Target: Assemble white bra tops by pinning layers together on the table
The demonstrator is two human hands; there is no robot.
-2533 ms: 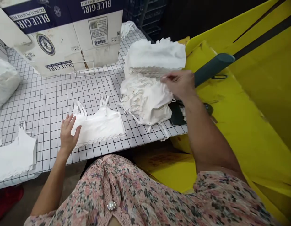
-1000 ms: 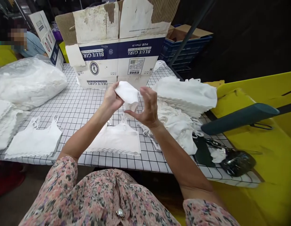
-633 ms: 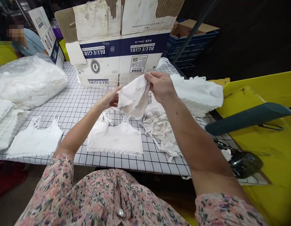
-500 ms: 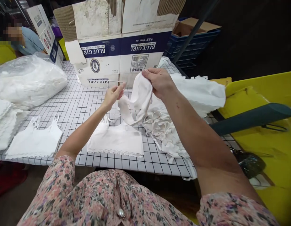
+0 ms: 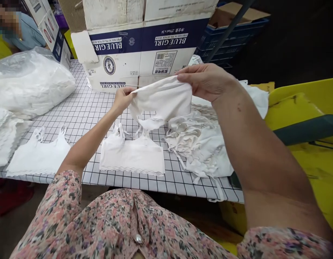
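Note:
A white camisole top hangs in the air between my two hands, its edge pulled out sideways. My left hand pinches its left corner; something thin and pale runs by the fingertips, too small to name. My right hand pinches the upper right edge between thumb and fingers. Beneath it, a white camisole lies flat on the checked tablecloth, straps pointing away from me. Another flat camisole lies to the left, partly behind my left forearm. A heap of crumpled white garments sits to the right.
A white and blue carton stands at the back of the table. A clear bag of white garments and a folded stack are at left. Blue crates and a yellow bin stand right. A person is at far left.
My hands have moved apart, the right one going rightward and the left slightly leftward. The garment that hung folded from my right hand is now stretched between both hands.

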